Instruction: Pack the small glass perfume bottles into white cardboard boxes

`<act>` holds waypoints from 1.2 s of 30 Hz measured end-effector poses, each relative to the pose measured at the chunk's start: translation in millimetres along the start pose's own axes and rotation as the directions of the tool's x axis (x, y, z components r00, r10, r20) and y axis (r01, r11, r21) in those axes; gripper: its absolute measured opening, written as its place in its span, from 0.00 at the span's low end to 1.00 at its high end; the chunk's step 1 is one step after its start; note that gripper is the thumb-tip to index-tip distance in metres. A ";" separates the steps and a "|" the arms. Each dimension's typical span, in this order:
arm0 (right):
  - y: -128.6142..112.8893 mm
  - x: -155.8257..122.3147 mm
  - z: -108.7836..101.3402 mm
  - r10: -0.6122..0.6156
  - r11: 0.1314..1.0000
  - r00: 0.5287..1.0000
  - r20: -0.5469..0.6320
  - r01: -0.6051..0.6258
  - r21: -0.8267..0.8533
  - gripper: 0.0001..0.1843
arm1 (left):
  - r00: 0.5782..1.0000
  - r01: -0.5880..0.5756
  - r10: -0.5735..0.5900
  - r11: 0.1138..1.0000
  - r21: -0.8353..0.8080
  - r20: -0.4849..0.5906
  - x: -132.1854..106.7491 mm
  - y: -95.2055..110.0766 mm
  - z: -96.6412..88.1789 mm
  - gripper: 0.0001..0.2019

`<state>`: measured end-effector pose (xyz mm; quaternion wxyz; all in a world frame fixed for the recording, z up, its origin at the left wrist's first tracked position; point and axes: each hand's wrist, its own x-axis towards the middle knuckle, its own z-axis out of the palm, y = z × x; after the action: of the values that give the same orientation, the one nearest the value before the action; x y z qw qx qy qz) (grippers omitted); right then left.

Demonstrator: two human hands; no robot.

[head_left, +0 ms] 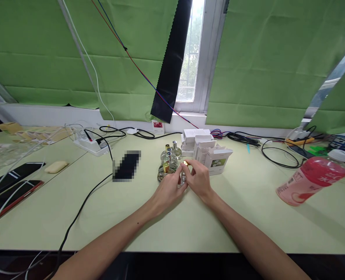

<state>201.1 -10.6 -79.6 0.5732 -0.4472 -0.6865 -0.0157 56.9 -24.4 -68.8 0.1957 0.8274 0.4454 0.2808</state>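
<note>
Between my hands, above the middle of the table, is a small glass perfume bottle with a gold cap. My left hand has its fingers closed around the glass body. The fingers of my right hand pinch at the gold cap; they partly hide the bottle. Just left of and behind my hands stand several more perfume bottles, upright and close together, with gold or silver caps. Beyond my right hand are several small white boxes, some with raised flaps.
A pink drink bottle stands at the right. On the left are a blurred dark phone, a white earbud case, tablets and a power strip. Cables run along the back; a black cable crosses the left side.
</note>
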 end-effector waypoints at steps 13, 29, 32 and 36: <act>1.8 -0.1 0.4 -0.034 0.997 0.996 -0.082 0.029 -0.065 0.15 | 1.000 -0.008 0.008 1.000 0.009 -0.011 0.4 -2.2 2.1 0.21; 0.0 1.3 0.0 0.013 0.998 0.995 -0.103 -0.018 -0.052 0.19 | 1.000 0.014 -0.014 1.000 0.018 0.011 0.4 -0.9 1.5 0.18; -2.5 1.6 -1.3 0.039 0.998 0.996 -0.075 -0.042 -0.041 0.15 | 1.000 0.010 -0.010 1.000 0.018 0.008 0.2 -1.3 1.7 0.18; -4.7 2.2 -3.5 0.054 0.998 0.997 -0.049 -0.055 -0.024 0.09 | 1.000 -0.010 0.011 1.000 0.012 -0.007 0.0 -1.4 1.5 0.18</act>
<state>201.0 -14.0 -74.3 0.5838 -0.4725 -0.6599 -0.0196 57.0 -23.9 -70.8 0.1879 0.8298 0.4433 0.2821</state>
